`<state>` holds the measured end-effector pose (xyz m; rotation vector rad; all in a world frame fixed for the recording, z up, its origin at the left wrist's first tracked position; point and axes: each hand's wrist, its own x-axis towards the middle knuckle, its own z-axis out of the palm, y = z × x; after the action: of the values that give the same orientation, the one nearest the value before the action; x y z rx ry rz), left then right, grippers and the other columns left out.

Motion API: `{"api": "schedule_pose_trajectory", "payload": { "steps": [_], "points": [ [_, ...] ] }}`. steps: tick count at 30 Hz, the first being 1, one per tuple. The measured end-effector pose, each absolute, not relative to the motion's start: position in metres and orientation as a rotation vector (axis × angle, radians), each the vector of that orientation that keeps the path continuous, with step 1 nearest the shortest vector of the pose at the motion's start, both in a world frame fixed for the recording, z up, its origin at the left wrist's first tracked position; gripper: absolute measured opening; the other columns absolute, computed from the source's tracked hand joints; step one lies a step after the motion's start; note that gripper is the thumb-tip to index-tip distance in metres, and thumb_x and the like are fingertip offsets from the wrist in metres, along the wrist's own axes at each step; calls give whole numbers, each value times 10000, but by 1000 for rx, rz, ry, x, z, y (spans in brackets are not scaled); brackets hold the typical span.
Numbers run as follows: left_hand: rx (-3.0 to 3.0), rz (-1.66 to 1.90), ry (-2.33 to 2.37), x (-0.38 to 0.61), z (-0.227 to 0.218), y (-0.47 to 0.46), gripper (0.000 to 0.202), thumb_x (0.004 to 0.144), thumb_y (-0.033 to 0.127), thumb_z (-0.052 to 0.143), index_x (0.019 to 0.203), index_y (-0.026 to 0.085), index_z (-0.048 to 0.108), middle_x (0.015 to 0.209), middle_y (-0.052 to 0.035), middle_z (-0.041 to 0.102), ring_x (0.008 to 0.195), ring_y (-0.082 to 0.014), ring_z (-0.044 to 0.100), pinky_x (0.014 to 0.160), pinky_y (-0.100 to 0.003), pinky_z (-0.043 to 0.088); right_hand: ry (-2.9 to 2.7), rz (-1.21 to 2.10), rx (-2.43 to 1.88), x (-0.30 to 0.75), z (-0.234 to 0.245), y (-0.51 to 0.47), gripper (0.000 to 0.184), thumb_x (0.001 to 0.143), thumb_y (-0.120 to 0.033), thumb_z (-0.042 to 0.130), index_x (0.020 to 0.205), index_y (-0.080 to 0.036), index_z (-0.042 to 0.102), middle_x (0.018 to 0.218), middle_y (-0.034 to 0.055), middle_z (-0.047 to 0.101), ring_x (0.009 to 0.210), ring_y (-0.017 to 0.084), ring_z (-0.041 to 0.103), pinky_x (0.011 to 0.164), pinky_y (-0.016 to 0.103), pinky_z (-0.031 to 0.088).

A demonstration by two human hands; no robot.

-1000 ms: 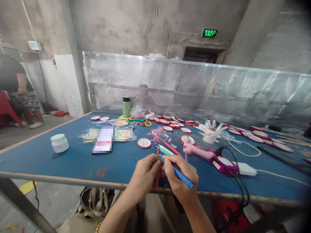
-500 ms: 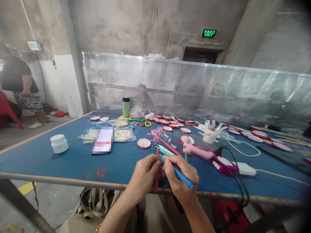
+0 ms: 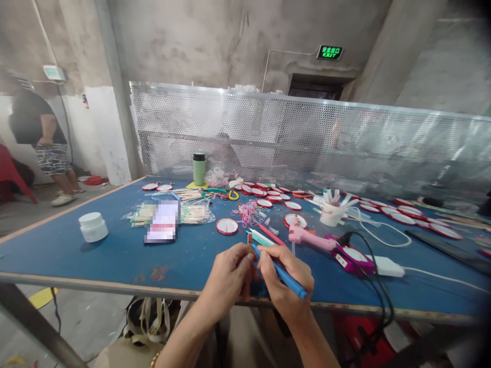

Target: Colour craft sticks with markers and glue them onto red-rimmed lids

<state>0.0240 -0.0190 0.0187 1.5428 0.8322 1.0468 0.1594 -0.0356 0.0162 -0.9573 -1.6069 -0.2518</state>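
Observation:
My left hand (image 3: 229, 271) is closed around a small flat wooden stick (image 3: 249, 242), upright, its top end coloured red. In my right hand (image 3: 288, 278) is a blue marker pen (image 3: 289, 282), its front end slanting up to the left against the stick. Fingers cover most of the stick and hide the pen's tip. Just past my hands lie a white-and-teal pen (image 3: 259, 237) and a red pen (image 3: 271, 234). A round white disc with a red rim (image 3: 227, 226) sits nearby, close to a pile of small colourful loops (image 3: 250, 211).
Right of my hands is a pink glue gun (image 3: 312, 238) with black cables. Behind it stands a cup of pens (image 3: 332, 214). A phone (image 3: 163, 222), bagged sticks (image 3: 196, 213) and a white jar (image 3: 93, 227) are leftward. More red-rimmed discs (image 3: 259, 192) lie behind; a person (image 3: 40, 128) is far left.
Both hands, the stick and the blue marker pen stay almost in the same place. The person at the far left has stepped a little to the right.

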Motion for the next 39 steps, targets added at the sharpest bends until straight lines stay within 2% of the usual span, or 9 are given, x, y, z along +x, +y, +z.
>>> {"api": "schedule_pose_trajectory", "payload": {
  "steps": [22,32,39],
  "points": [
    [1537,1052,819,24,16,-17,301,927,381,473,685,202,481,416,60,479,330,-91,423,387,-199,282,-1585,-239,-980,159,17,-37,113,903,-202,561,850,-206,661,621,-18,684,517,124,644,567,235,515],
    [1546,1057,828,24,15,-17,295,926,408,466,722,200,510,427,52,506,339,-98,443,378,-193,279,-1652,-241,-918,160,14,-36,108,895,-177,566,894,-207,670,711,-4,720,609,133,683,649,244,552],
    [1562,1055,846,24,15,-18,317,923,427,468,708,200,522,420,45,500,355,-104,463,394,-190,298,-1650,-228,-913,159,15,-36,106,894,-178,569,895,-213,669,701,-10,711,594,127,672,629,238,548]
  ]
}}
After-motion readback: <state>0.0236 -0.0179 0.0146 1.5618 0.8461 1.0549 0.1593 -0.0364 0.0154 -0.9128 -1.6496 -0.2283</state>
